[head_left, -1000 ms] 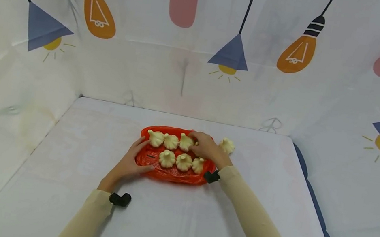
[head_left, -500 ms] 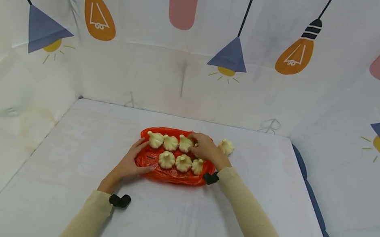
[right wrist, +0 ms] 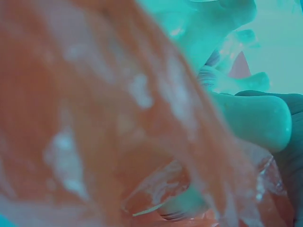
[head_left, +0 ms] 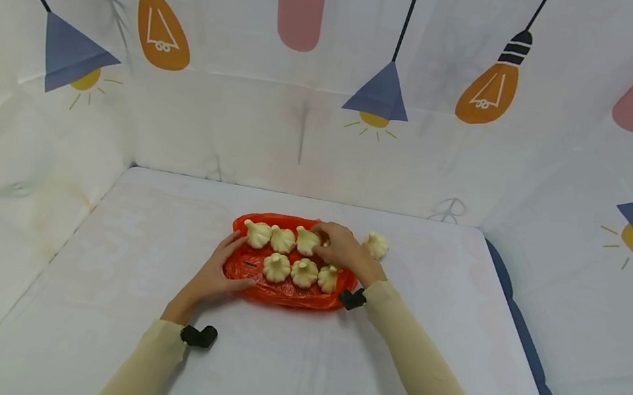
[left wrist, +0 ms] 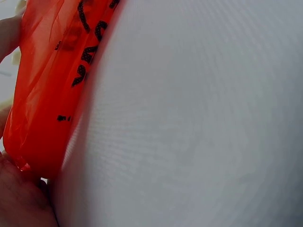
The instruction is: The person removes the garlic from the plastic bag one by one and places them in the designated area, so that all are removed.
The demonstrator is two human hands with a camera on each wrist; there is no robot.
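Note:
A low container covered in red plastic (head_left: pixel 244 287) bears several pale garlic bulbs in two rows, among them a near-row bulb (head_left: pixel 276 268) and a far-row bulb (head_left: pixel 257 234). My left hand (head_left: pixel 213 275) grips its left end, thumb along the near edge and fingers on the far side. In the left wrist view, black print marks the red plastic (left wrist: pixel 57 90). Over the far right part, my right hand (head_left: pixel 343 246) holds a garlic bulb (head_left: pixel 327 243), mostly hidden by the fingers. Pale garlic stems (right wrist: pixel 258 120) show past blurred red plastic (right wrist: pixel 94 118) in the right wrist view.
One more garlic bulb (head_left: pixel 376 245) lies on the white table (head_left: pixel 266 367), just beyond the right wrist. A white cloth wall (head_left: pixel 217 121) printed with lamps and bulbs rises behind the table. Dark blue fabric (head_left: pixel 532 356) runs along the right edge.
The head view shifts very slightly. Both hands, the red container and the garlic bulbs keep their places.

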